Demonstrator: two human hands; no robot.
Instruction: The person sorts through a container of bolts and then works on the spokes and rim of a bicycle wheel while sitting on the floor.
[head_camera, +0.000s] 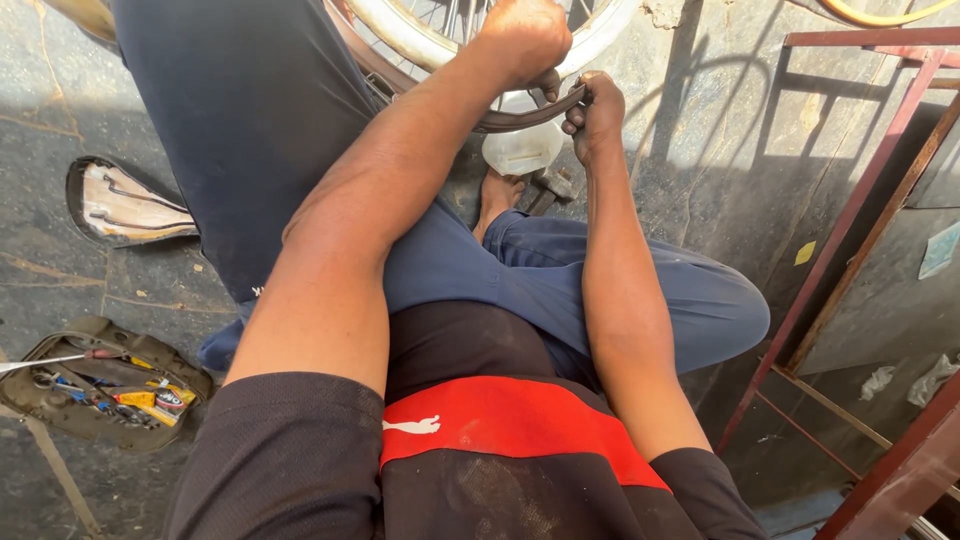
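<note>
Left hand (522, 38): closed into a tight fist, knuckles up, pressed against the pale wheel rim (420, 40) at the top of the view. The fingers curl under and clamp the dark rubber strip (520, 118) where it leaves the rim; the thumb tip shows just beneath, touching the rubber.

Right hand (594, 110): fingers bent and drawn together, pinching the end of the same rubber strip between thumb and forefinger. It sits just beside the left hand, a little lower.

Rubber strip: thin, dark, curved; stretched between the two hands and running back along the underside of the rim to the left.

Wheel rim: cream-coloured, with spokes (455, 15) visible inside it, held above the person's crossed legs.

White container (520, 148): on the stone floor directly below the hands, partly hidden by the strip.

Bare foot (497, 195): tucked beside the container.

Open tool pouch (105, 385): olive, on the floor at lower left, holding small tools, well apart from both hands.

Red metal frame (860, 180): stands at right.
</note>
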